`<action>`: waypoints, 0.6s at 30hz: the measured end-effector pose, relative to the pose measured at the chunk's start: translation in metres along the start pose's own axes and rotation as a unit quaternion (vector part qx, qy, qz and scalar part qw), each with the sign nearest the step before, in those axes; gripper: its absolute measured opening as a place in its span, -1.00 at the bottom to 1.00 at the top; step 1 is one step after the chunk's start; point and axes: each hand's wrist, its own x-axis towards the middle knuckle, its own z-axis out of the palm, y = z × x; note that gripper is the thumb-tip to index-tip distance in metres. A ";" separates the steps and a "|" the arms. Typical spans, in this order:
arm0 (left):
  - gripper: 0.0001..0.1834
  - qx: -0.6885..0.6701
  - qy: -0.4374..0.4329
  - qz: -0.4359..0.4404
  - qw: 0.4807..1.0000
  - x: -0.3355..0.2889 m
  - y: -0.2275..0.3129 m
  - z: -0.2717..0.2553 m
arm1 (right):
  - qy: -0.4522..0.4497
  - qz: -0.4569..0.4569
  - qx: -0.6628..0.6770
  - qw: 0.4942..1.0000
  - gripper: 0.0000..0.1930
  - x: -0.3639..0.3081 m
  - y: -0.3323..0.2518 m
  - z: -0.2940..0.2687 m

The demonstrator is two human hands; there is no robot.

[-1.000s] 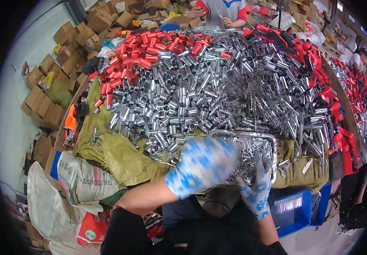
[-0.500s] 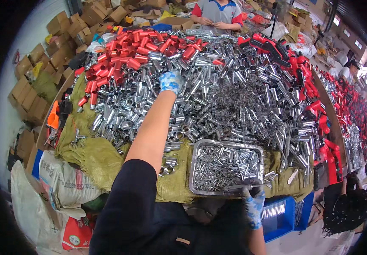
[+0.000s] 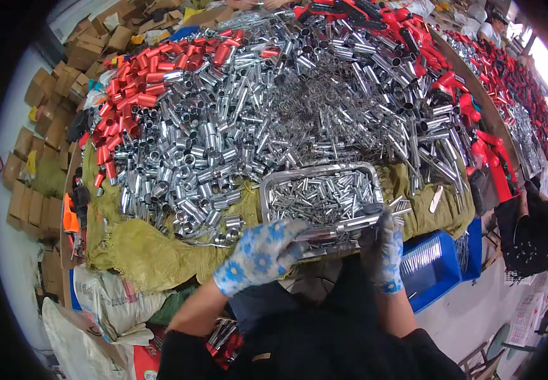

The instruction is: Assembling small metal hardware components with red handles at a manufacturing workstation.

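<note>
Landmark: metal tray, full of small loose pins.
Metal tube: level with the tray's front edge and crossing above it, tilted slightly up to the right; a darker section at left, a brighter one at right. Cannot tell whether these are joined or just end to end.
Handling: probably rigid and fairly light, hollow by the look of it; smooth shine suggests it slips or rolls in a loose grip. Hard to break, likely easier to scratch or dent.
Best hold: around the barrel near each end, I judge, fingers wrapped and thumb opposed.
Left hand: gloved, just off the tray's front-left corner; fingers curled around the tube's left end, fingertips mostly hidden.
Right hand: gloved, at the tray's front-right corner; thumb and fingers close about the tube's right part, fingertips dark.
Tube to fingers: spans the gap between both hands, middle bare.
Nearby: springs beyond the tray; chromed sleeves to its left; blue bin below its right side.
</note>
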 end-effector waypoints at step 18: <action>-0.56 -0.764 -0.111 -0.305 0.557 -0.020 0.063 0.038 | -0.144 0.103 -0.151 0.973 -0.46 -0.064 -0.013 0.031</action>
